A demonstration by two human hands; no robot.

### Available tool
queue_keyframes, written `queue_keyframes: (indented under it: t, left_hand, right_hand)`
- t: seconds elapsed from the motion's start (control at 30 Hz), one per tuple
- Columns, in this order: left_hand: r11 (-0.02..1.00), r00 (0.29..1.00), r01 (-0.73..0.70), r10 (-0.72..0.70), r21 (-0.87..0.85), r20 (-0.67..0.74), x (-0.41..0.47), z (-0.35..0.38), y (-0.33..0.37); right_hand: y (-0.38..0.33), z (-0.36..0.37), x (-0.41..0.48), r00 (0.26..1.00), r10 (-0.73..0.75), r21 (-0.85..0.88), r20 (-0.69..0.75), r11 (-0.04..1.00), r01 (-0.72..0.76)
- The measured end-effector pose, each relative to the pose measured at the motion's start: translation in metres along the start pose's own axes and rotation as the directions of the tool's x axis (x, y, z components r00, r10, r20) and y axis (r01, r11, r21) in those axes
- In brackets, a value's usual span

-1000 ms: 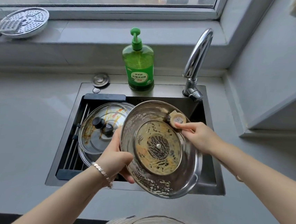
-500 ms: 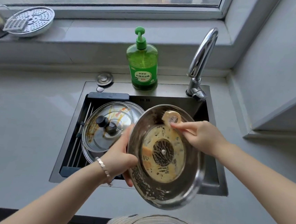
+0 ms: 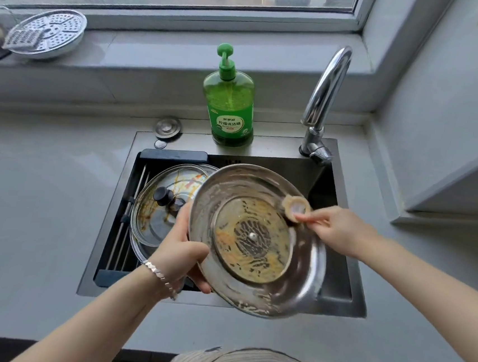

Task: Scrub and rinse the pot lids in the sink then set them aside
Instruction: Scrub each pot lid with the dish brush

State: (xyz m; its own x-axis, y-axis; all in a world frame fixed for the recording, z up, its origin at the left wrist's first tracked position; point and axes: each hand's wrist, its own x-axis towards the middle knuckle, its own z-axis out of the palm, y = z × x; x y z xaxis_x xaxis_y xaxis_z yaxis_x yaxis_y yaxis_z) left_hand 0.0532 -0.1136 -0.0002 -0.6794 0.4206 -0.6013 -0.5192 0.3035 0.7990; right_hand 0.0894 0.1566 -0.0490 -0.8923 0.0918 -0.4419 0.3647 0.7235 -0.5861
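Observation:
A steel pot lid (image 3: 253, 287) with a glass centre, underside up and smeared with yellow-brown residue, tilts over the sink (image 3: 337, 304). My left hand (image 3: 178, 251) grips its left rim. My right hand (image 3: 335, 228) pinches a small round beige scrubber (image 3: 295, 206) against the lid's upper right rim. Two more dirty glass lids (image 3: 159, 211) with black knobs lie stacked in the sink's left half, partly hidden behind the held lid.
A green dish soap bottle (image 3: 229, 104) stands on the sink's back ledge, the chrome faucet (image 3: 324, 101) to its right. A drain plug (image 3: 167, 128) lies on the ledge. A perforated steamer plate (image 3: 46, 32) rests on the windowsill. Grey counter surrounds the sink.
The scrubber slid from the lid's top edge round to its upper right rim. My left hand turned the lid slightly and kept its grip.

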Motion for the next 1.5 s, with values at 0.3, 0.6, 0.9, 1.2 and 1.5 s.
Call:
queue_keyframes:
  t: [0.3, 0.6, 0.9, 1.2, 1.5]
  left_hand:
    - [0.997, 1.000, 0.028, -0.028, 0.068, -0.004, -0.003, 0.010, -0.008]
    - [0.997, 1.000, 0.021, -0.021, 0.074, 0.006, -0.001, 0.011, -0.004]
    - [1.000, 0.996, 0.007, -0.009, -0.021, -0.088, 0.003, 0.005, -0.003]
    - [0.999, 0.989, -0.003, -0.003, -0.042, -0.149, 0.015, 0.004, -0.004]
    - [0.998, 0.990, 0.043, -0.049, -0.047, -0.132, 0.014, 0.002, 0.002]
  right_hand:
    - [0.009, 0.015, -0.003, 0.994, 0.113, 0.117, 0.008, 0.987, -0.113]
    - [0.002, 0.010, -0.004, 0.996, 0.089, -0.018, 0.005, 0.996, -0.089]
    - [0.002, 0.013, -0.009, 0.990, 0.133, 0.074, 0.045, 0.988, -0.136]
    - [-0.021, 0.047, -0.054, 0.880, 0.139, 0.248, 0.455, 0.929, -0.275]
    - [-0.006, 0.026, -0.038, 0.959, 0.184, 0.295, 0.215, 0.924, -0.243]
